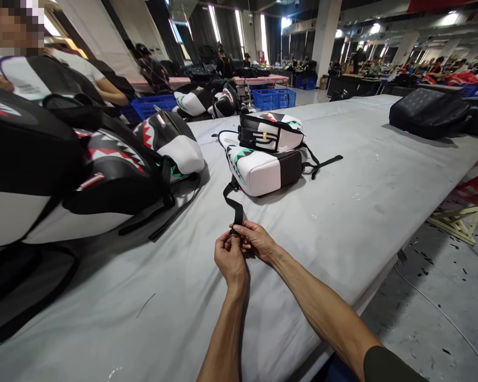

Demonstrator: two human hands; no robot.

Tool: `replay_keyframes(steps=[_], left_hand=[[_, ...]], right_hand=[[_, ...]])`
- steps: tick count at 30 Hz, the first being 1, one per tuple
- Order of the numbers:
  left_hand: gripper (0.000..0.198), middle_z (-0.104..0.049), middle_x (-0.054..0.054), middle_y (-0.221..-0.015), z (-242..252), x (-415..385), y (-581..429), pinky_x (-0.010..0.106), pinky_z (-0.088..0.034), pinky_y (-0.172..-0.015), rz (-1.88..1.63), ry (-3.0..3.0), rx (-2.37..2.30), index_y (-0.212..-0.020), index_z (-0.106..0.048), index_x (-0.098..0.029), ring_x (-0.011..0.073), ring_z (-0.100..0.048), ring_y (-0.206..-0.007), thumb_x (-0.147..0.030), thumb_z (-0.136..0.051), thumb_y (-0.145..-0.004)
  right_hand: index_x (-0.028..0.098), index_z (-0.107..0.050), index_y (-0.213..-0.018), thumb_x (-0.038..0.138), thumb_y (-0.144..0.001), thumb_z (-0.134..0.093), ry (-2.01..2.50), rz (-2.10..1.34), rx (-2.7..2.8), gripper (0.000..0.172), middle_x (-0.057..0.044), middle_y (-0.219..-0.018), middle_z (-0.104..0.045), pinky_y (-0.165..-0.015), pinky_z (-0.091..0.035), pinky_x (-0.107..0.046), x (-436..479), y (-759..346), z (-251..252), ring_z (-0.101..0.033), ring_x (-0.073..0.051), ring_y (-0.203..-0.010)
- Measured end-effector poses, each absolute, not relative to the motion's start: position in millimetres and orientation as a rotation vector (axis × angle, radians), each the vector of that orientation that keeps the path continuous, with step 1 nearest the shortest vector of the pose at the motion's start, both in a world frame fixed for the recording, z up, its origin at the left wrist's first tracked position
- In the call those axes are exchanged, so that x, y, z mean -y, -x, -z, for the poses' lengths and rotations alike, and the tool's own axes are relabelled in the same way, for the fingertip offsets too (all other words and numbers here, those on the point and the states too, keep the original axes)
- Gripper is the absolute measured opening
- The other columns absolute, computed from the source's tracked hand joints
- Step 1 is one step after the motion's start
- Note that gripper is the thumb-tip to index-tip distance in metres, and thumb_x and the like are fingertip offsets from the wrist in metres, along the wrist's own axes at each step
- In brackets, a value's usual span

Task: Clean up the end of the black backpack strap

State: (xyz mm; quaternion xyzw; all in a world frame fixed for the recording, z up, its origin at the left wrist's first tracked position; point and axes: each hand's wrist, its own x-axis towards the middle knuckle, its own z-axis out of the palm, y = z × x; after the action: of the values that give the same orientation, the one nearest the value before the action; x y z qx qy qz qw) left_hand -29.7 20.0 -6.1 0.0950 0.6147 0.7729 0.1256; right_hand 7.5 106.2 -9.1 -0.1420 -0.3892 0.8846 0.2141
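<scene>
The left hand [230,261] and the right hand [255,241] both pinch a flat black webbing strap [236,211], fingers closed. It runs up to a white-and-black shark-mouth backpack [258,172] lying just ahead of them on a grey cloth-covered table [342,212].

A large bag factory floor: a long grey-covered table [342,175] runs past the fingers [242,229], backpacks [263,172] lie just ahead of them, blue crates [274,98] stand farther beyond, and workers [434,69] sit at benches [354,85] far off to their right.
</scene>
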Motion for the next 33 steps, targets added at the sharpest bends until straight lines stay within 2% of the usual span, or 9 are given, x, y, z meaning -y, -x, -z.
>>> replay_keyframes(steps=[10,26,33], left_hand=[[0.049,-0.071,0.0,-0.083,11.4,-19.4,33.1,0.023,-0.051,-0.057,-2.223,-0.281,-1.806,-0.113,-0.071,-0.016,0.0122,-0.064,-0.061,-0.051,-0.087,-0.082],[0.048,-0.071,-0.001,-0.082,8.1,-18.5,32.5,0.023,-0.051,-0.055,-2.207,-0.274,-1.804,-0.111,-0.069,-0.015,0.0118,-0.063,-0.058,-0.049,-0.083,-0.079],[0.045,-0.07,-0.002,-0.08,6.4,-19.3,31.5,0.023,-0.05,-0.054,-2.219,-0.262,-1.799,-0.11,-0.069,-0.016,0.0122,-0.063,-0.057,-0.047,-0.083,-0.08]], right_hand=[[0.017,-0.079,-0.113,0.058,-0.072,-0.106,0.395,-2.465,1.074,0.064,0.006,-0.074,-0.064,-0.047,-0.033,-0.021,-104.8,-8.0,8.7,-0.043,-0.006,-0.053],[0.017,-0.078,-0.105,0.059,-0.071,-0.106,0.424,-2.452,1.114,0.061,0.004,-0.077,-0.066,-0.048,-0.032,-0.022,-105.8,-6.8,11.6,-0.045,-0.007,-0.055],[0.016,-0.077,-0.106,0.061,-0.068,-0.106,0.428,-2.457,1.113,0.066,0.005,-0.073,-0.064,-0.048,-0.034,-0.022,-105.7,-6.8,10.4,-0.045,-0.007,-0.054]])
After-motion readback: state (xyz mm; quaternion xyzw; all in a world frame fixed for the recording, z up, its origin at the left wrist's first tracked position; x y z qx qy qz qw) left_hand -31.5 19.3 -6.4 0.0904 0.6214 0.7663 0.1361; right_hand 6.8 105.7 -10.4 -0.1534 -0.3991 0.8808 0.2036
